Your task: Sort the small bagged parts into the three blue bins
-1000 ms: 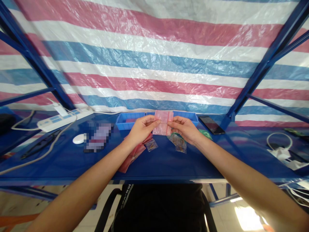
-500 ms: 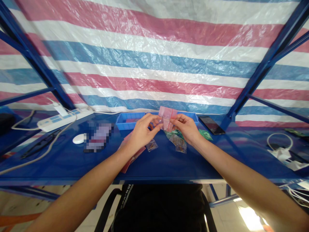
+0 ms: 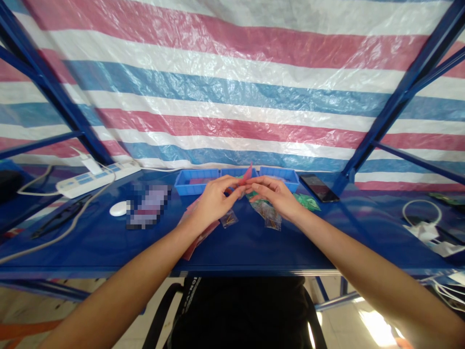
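Between my two hands is a small pink plastic bag (image 3: 247,175), turned nearly edge-on and raised above the blue bins' front side. My left hand (image 3: 220,196) pinches it with thumb and fingers. My right hand (image 3: 274,193) is closed on its other side, fingertips meeting those of the left. Below the left wrist lie more pink bags (image 3: 192,249), partly covered by the forearm. A small clear bag (image 3: 228,219) with thin gold-coloured pieces lies between the hands, and similar clear bags (image 3: 271,216) lie under the right hand, beside green packets (image 3: 307,201).
Three blue bins (image 3: 196,189) stand in a row at the back. A dark phone (image 3: 319,188) lies to their right. On the left are a power strip (image 3: 98,178), a white oval object (image 3: 119,209) and a cable; a white charger (image 3: 425,230) is at right.
The pink bag has turned from facing me to nearly edge-on. My right hand has shifted left, its fingers now stretched across to the left fingertips.
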Available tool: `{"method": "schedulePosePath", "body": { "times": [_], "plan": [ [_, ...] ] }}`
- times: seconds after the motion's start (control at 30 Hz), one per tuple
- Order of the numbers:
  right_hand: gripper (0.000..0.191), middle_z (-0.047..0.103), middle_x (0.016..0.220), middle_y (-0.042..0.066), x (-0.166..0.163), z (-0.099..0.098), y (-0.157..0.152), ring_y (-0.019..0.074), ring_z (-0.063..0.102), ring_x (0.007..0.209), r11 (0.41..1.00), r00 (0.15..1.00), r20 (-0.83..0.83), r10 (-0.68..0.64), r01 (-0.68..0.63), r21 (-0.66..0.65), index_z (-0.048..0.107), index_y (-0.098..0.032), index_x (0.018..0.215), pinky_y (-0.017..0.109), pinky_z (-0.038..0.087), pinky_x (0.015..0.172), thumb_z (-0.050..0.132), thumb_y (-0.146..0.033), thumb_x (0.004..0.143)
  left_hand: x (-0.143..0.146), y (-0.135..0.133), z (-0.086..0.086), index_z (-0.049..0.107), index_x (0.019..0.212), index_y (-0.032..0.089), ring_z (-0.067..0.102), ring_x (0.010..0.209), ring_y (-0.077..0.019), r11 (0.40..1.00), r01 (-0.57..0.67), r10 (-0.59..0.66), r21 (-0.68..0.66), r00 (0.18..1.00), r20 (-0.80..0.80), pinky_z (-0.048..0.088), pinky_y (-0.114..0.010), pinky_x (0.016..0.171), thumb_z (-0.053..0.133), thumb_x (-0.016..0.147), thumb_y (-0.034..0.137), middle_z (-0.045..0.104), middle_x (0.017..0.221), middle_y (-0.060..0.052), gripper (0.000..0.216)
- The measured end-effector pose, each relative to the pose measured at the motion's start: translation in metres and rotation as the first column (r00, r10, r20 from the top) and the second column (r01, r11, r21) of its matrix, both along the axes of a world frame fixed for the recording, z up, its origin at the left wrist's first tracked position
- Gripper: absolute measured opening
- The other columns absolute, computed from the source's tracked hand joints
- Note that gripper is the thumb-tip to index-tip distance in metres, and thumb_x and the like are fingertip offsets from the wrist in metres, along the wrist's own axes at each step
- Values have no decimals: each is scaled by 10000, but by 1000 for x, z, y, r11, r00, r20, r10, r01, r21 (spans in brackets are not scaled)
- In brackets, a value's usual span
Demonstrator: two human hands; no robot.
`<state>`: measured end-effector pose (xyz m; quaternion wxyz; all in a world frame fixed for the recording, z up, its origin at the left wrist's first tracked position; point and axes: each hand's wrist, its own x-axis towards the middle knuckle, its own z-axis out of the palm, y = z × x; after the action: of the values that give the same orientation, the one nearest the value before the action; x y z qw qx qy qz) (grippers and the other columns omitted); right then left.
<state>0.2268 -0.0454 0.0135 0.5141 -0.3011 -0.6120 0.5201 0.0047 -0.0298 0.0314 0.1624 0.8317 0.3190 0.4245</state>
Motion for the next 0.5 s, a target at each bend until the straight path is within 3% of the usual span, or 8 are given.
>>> {"method": "schedulePosePath", "body": {
  "times": [0.1,0.2,0.33,0.4,0.5],
  "plan": [
    [377,790,1130,72,2,0,2,269,732,1074,1000,1000,-13,-9,10,4,782,-243,1102,392,638,833,814,-548,882,-4,5,0,811,1008,198,725,852,-225,998,-64,64,-18,998,4,535,-324,776,627,1028,438,800,982,-68,303],
    [374,782,1019,56,5,-3,7,232,724,922,987,988,8,-154,153,48,759,-240,1051,339,601,720,823,-559,866,-7,12,-4,800,1028,200,735,843,-238,990,-107,115,-89,989,88,544,-333,773,676,995,483,805,948,-60,311],
    [411,743,941,20,9,-8,16,191,684,832,929,934,39,-355,348,130,713,-251,1070,314,565,716,891,-507,802,-7,21,-12,780,1070,200,752,885,-246,971,-12,75,-239,963,259,587,-352,838,760,929,540,813,976,-60,368],
    [462,760,1018,29,10,-9,18,203,701,926,935,941,46,-335,326,137,710,-257,1112,334,579,817,919,-484,769,-5,22,-13,768,1066,190,750,875,-237,950,66,39,-306,944,327,607,-360,845,797,890,563,811,993,-64,413],
    [461,795,1041,32,7,-9,17,221,724,975,984,984,52,-170,167,53,729,-257,1074,382,578,928,928,-508,743,-2,22,-10,750,1030,175,738,836,-217,913,147,17,-381,919,395,638,-370,822,829,847,588,798,1000,-62,459]
  ]
}}
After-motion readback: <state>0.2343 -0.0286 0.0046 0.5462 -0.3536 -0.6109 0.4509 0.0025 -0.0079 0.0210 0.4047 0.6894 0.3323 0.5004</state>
